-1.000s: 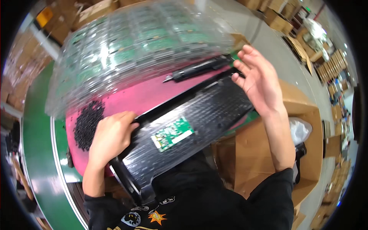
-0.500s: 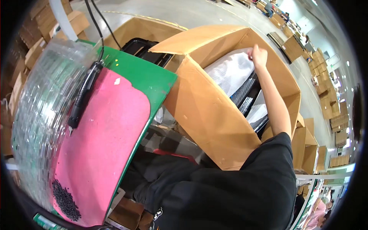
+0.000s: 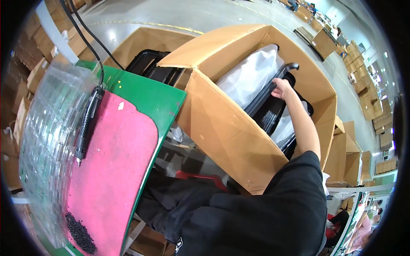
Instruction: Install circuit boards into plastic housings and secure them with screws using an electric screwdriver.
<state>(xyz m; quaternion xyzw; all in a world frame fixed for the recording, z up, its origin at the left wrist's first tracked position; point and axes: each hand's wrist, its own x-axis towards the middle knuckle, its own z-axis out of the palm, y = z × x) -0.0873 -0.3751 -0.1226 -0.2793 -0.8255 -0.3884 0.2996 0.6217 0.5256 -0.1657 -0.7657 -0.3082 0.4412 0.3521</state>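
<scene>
Black panel [image 3: 261, 100] in the right carton [image 3: 232, 132]: my right hand [image 3: 282, 88] curls round its edge; left hand unseen. Seemingly grasping; lifting calls for a steady grip.

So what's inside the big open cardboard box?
Black parts and whitish wrapping; the right hand grips one part. Whatever lies beneath them is covered, so it can't be seen.

Looks like factory assy. area, judging by green workbench [image 3: 170, 96] w/ 1 elec. screwdriver [image 3: 89, 123], small-pts. pile [image 3: 80, 234], stacked ctns. [image 3: 371, 103], yellow-lined floor [image 3: 200, 15], ppl. [image 3: 363, 230] nearby.
</scene>
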